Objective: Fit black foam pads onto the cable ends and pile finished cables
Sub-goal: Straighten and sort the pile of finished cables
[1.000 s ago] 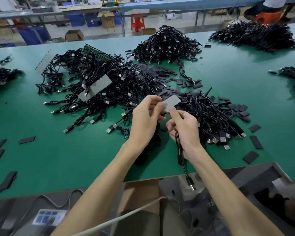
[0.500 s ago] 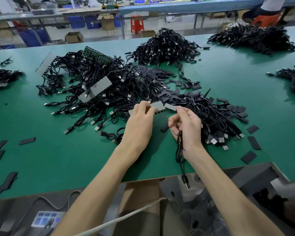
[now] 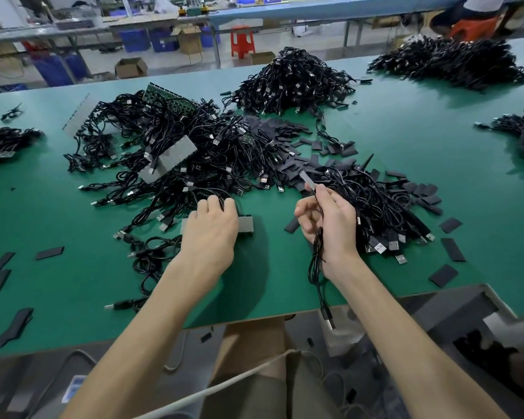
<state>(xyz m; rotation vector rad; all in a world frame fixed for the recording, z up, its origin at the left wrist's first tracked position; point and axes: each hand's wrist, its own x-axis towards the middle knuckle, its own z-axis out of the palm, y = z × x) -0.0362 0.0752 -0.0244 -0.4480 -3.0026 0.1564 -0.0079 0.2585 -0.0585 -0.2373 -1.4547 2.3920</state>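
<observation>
Factory assembly floor: long green workbench (image 3: 406,152) heaped with cable piles (image 3: 294,80), blue crates (image 3: 135,40), cartons beyond.

Matt green table mat (image 3: 421,164), black cables (image 3: 294,77) in smooth plastic sheath, bright metal USB plugs (image 3: 401,259), matt black foam pads (image 3: 443,275), brown cardboard box (image 3: 131,67).

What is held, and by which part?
The right hand holds a black cable by its bunched middle; the left hand rests on a grey strip, grip unclear.
</observation>
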